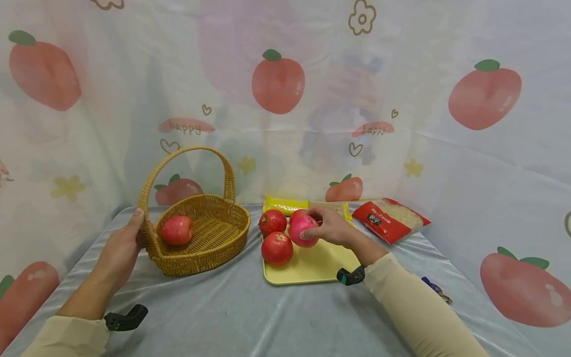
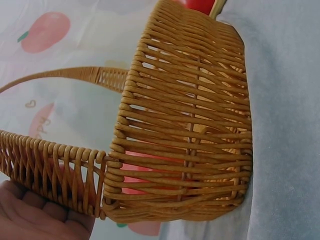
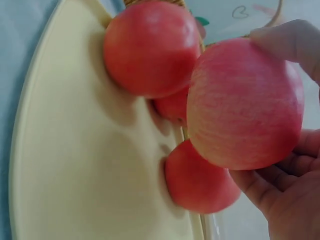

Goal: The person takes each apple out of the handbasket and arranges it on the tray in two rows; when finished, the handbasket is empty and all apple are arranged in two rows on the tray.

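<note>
My right hand (image 1: 332, 228) grips a pinkish-red apple (image 1: 300, 229) between thumb and fingers, raised above the pale yellow tray (image 1: 330, 263). In the right wrist view that apple (image 3: 245, 105) hangs apart from the tray surface. Three other red apples, among them a front one (image 1: 277, 249) and a back-left one (image 1: 273, 222), sit on the tray's left side; the third is partly hidden. My left hand (image 1: 118, 253) holds the wicker basket (image 1: 200, 263) at the left foot of its arched handle, fingers behind the wickerwork (image 2: 45, 210). Inside the basket lies one red apple (image 1: 177, 230).
Behind the tray lies a yellow packet (image 1: 285, 204). A red and clear food bag (image 1: 388, 220) rests at the back right. Some small dark wrapped item (image 1: 437, 290) lies near the right edge. Printed cloth hangs behind the grey-blue covered table (image 1: 223, 317).
</note>
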`<control>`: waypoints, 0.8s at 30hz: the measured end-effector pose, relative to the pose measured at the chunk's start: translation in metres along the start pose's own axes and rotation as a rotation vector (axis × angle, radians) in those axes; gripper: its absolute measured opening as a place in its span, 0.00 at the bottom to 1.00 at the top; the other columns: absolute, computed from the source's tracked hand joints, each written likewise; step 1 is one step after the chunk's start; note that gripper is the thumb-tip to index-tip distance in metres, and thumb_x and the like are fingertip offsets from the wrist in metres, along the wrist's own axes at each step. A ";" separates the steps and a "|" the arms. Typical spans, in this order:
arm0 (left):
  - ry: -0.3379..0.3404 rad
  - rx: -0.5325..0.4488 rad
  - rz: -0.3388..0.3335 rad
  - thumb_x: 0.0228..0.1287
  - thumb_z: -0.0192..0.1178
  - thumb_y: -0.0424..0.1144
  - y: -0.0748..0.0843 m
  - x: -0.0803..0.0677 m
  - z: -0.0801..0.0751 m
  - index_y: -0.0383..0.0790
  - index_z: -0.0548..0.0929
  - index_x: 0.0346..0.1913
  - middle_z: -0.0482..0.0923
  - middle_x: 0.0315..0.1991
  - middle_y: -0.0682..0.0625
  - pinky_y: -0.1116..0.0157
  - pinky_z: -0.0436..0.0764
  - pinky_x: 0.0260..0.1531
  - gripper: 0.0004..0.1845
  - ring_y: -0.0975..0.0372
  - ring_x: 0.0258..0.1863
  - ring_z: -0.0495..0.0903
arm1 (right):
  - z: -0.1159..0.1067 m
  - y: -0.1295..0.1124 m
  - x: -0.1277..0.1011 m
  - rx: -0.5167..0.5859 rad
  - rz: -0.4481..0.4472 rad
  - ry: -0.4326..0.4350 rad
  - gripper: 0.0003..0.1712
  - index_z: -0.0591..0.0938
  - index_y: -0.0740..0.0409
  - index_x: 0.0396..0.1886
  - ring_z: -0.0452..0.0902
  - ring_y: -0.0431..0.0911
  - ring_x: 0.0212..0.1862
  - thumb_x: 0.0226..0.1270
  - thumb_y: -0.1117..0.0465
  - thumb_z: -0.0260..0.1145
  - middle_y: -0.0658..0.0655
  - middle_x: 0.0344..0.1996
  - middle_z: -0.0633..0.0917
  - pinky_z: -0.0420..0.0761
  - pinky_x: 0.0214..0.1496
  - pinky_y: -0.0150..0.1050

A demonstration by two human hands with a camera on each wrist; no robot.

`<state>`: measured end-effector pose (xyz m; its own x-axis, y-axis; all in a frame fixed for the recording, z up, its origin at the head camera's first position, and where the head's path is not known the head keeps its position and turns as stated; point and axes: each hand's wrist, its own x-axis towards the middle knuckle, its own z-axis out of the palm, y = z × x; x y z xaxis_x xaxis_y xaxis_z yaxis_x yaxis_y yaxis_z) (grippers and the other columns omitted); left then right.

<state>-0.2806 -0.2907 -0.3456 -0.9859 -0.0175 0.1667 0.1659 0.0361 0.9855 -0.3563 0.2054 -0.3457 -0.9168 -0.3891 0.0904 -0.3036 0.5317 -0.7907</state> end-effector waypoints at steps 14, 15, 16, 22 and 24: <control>0.000 -0.040 0.017 0.82 0.46 0.60 0.002 -0.001 0.000 0.43 0.78 0.43 0.75 0.38 0.62 0.77 0.72 0.45 0.23 0.73 0.44 0.75 | 0.010 0.021 -0.002 -0.197 0.018 -0.006 0.34 0.79 0.54 0.57 0.78 0.48 0.50 0.53 0.49 0.82 0.52 0.49 0.83 0.85 0.46 0.40; 0.000 -0.039 0.018 0.82 0.46 0.60 0.002 -0.001 0.001 0.43 0.78 0.43 0.75 0.38 0.62 0.77 0.72 0.45 0.23 0.73 0.45 0.75 | 0.012 0.023 -0.001 -0.208 0.023 -0.007 0.34 0.79 0.54 0.57 0.79 0.47 0.50 0.53 0.49 0.82 0.52 0.49 0.83 0.85 0.46 0.40; -0.001 -0.038 0.021 0.82 0.46 0.60 0.002 -0.001 0.001 0.42 0.78 0.43 0.75 0.38 0.61 0.77 0.73 0.45 0.23 0.73 0.44 0.75 | 0.014 0.024 -0.001 -0.217 0.027 -0.009 0.35 0.79 0.54 0.57 0.79 0.47 0.50 0.52 0.49 0.83 0.51 0.49 0.83 0.85 0.47 0.40; 0.003 -0.027 0.025 0.82 0.46 0.60 0.002 -0.001 0.002 0.44 0.78 0.41 0.75 0.36 0.61 0.77 0.73 0.44 0.23 0.72 0.42 0.75 | 0.018 0.027 0.000 -0.272 0.050 -0.017 0.35 0.79 0.54 0.57 0.78 0.46 0.50 0.50 0.49 0.84 0.50 0.49 0.83 0.85 0.48 0.40; 0.006 -0.024 0.021 0.82 0.46 0.60 0.002 -0.001 0.001 0.44 0.78 0.40 0.75 0.37 0.61 0.77 0.73 0.44 0.23 0.72 0.43 0.75 | 0.018 0.026 0.001 -0.278 0.049 -0.022 0.36 0.79 0.55 0.57 0.78 0.46 0.50 0.50 0.49 0.84 0.50 0.49 0.83 0.85 0.49 0.40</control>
<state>-0.2796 -0.2892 -0.3443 -0.9819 -0.0232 0.1878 0.1875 0.0125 0.9822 -0.3601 0.2055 -0.3766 -0.9273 -0.3721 0.0405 -0.3211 0.7352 -0.5970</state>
